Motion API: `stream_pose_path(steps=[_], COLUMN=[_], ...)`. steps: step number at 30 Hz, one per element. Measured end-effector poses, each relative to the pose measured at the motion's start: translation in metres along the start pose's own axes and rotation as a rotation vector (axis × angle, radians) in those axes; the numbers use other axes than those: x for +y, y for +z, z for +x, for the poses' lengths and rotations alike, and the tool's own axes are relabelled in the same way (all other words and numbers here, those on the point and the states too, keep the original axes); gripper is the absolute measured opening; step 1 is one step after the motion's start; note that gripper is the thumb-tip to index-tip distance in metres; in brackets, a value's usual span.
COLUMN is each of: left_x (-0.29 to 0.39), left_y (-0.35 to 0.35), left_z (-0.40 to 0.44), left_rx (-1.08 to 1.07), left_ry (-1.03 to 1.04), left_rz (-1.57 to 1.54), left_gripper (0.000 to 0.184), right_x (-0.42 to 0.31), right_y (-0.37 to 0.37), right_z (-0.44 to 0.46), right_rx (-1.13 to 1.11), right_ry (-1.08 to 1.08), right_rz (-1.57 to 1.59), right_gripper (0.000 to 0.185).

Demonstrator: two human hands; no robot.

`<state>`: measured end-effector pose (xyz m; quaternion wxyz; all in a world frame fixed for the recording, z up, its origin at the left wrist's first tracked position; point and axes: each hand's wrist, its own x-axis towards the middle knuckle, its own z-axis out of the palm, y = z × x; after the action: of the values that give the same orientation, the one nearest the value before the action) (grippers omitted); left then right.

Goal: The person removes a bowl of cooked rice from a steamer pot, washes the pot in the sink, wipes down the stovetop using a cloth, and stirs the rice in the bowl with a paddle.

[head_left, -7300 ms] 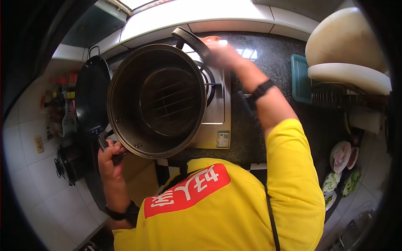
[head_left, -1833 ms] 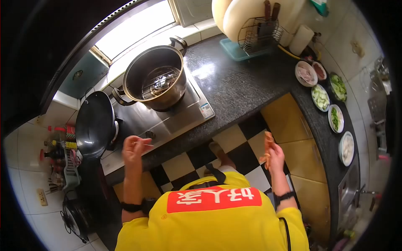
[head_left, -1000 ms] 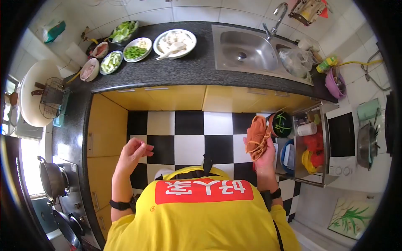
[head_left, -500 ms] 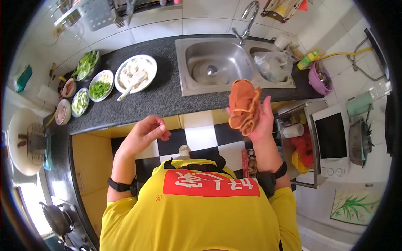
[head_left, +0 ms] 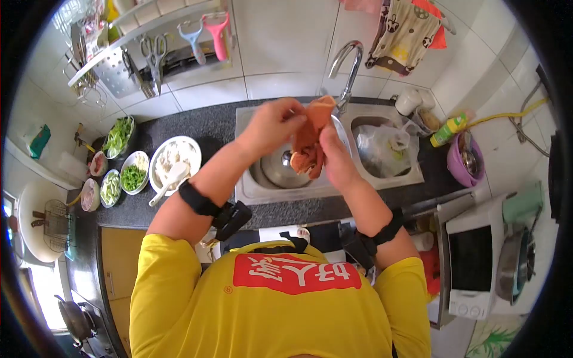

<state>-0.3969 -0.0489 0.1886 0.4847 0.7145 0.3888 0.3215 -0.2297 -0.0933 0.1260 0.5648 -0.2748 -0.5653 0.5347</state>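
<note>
Over the large basin of the steel sink (head_left: 243, 194) I hold a crumpled orange-brown cloth (head_left: 309, 134) with a lighter stitched edge. My left hand (head_left: 271, 126) pinches its upper left side between thumb and fingers. Around its right side my right hand (head_left: 339, 158) is closed, thumb up against the cloth and the fingers partly hidden behind it. Just behind the cloth rises the chrome faucet (head_left: 348, 71); no running water shows.
In the smaller basin lies a clear plastic bag (head_left: 382, 146). A purple basin (head_left: 465, 170) and a yellow-green bottle (head_left: 449, 130) stand to the right. On the left counter are a white bowl with a spoon (head_left: 170, 179) and several small bowls of chopped food, including greens (head_left: 133, 177).
My right hand has carried the cloth forward from the counter's edge to above the sink. My left hand has come across from the left and taken hold of it too. The view has tilted up.
</note>
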Motion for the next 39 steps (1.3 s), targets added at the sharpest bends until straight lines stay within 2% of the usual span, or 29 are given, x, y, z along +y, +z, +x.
stream_pose_path(steps=[2, 4, 5, 6, 9, 10, 12, 13, 14, 16, 17, 18, 20, 21, 23, 27, 28, 29, 30, 31, 32, 33, 34, 36, 39], left_x=[0.022, 0.056, 0.07, 0.079, 0.101, 0.109, 0.126, 0.134, 0.145, 0.164, 0.169, 0.174, 0.187, 0.193, 0.196, 0.22, 0.228, 0.23, 0.225, 0.217, 0.214, 0.211, 0.188, 0.18, 0.172], left_y=[-0.012, -0.018, -0.019, -0.019, -0.027, -0.032, -0.04, -0.042, -0.042, -0.039, -0.042, -0.047, -0.062, -0.071, -0.096, -0.13, -0.136, -0.146, -0.157, -0.169, -0.163, -0.157, -0.165, -0.142, -0.135], left_z=[0.018, 0.028, 0.035, 0.043, 0.065, 0.07, 0.078, 0.081, 0.082, 0.087, 0.089, 0.091, 0.089, 0.086, 0.09, 0.123, 0.134, 0.15, 0.169, 0.186, 0.194, 0.201, 0.216, 0.206, 0.172], left_rx=[0.146, 0.121, 0.088, 0.107, 0.178, 0.197, 0.182, 0.182, 0.196, 0.177, 0.199, 0.208, 0.27, 0.295, 0.313, 0.396, 0.435, 0.439, 0.538, 0.64, 0.548, 0.559, 0.675, 0.781, 0.739], left_ry=[0.073, 0.094, 0.114, 0.114, 0.087, 0.094, 0.082, 0.084, 0.089, 0.05, 0.044, 0.056, 0.018, -0.014, 0.022, 0.142, 0.18, 0.185, 0.245, 0.3, 0.314, 0.281, 0.381, 0.345, 0.421], left_rz=[0.065, 0.104, 0.134, 0.147, 0.234, 0.249, 0.257, 0.284, 0.293, 0.393, 0.432, 0.443, 0.5, 0.494, 0.458, 0.469, 0.469, 0.468, 0.55, 0.633, 0.503, 0.843, 0.982, 1.042, 1.033], left_gripper=[0.023, 0.022, 0.021, 0.021, 0.02, 0.02, 0.019, 0.018, 0.018, 0.016, 0.014, 0.014, 0.014, 0.015, 0.015, 0.018, 0.019, 0.019, 0.021, 0.022, 0.029, 0.035, 0.045, 0.04, 0.036], right_x=[-0.023, -0.042, -0.054, -0.059, -0.069, -0.073, -0.084, -0.093, -0.093, -0.091, -0.09, -0.097, -0.13, -0.147, -0.181, -0.242, -0.249, -0.256, -0.261, -0.262, -0.257, -0.25, -0.238, -0.215, -0.21], right_y=[-0.031, -0.055, -0.062, -0.073, -0.109, -0.116, -0.124, -0.118, -0.114, -0.112, -0.111, -0.113, -0.113, -0.115, -0.129, -0.127, -0.128, -0.129, -0.131, -0.132, -0.134, -0.138, -0.143, -0.152, -0.15], right_z=[0.018, 0.041, 0.048, 0.06, 0.101, 0.111, 0.125, 0.129, 0.132, 0.142, 0.144, 0.146, 0.148, 0.151, 0.17, 0.219, 0.237, 0.256, 0.271, 0.287, 0.302, 0.311, 0.316, 0.329, 0.317], right_rx=[-0.023, -0.082, 0.007, -0.013, -0.223, -0.24, -0.387, -0.398, -0.404, -0.559, -0.545, -0.548, -0.354, -0.287, -0.292, -0.236, -0.238, -0.185, -0.13, -0.138, -0.135, -0.133, -0.146, -0.289, -0.298], right_ry=[-0.003, -0.089, -0.059, -0.066, 0.199, 0.182, 0.128, 0.134, 0.099, 0.297, 0.23, 0.211, 0.333, 0.27, 0.193, -0.311, -0.318, -0.482, -0.644, -0.641, -0.674, -0.706, -0.712, -0.583, -0.559], right_rz=[-0.162, 0.081, 0.108, 0.118, -0.164, -0.161, -0.494, -0.509, -0.495, -0.415, -0.525, -0.53, -0.453, -0.46, -0.467, -0.725, -0.729, -0.861, -0.988, -0.985, -1.202, -1.42, -1.415, -1.503, -1.305], right_gripper=[0.048, 0.056, 0.066, 0.066, 0.069, 0.069, 0.072, 0.077, 0.067, 0.053, 0.034, 0.034, 0.023, 0.017, 0.014, 0.009, 0.009, 0.01, 0.012, 0.012, 0.012, 0.013, 0.013, 0.017, 0.018])
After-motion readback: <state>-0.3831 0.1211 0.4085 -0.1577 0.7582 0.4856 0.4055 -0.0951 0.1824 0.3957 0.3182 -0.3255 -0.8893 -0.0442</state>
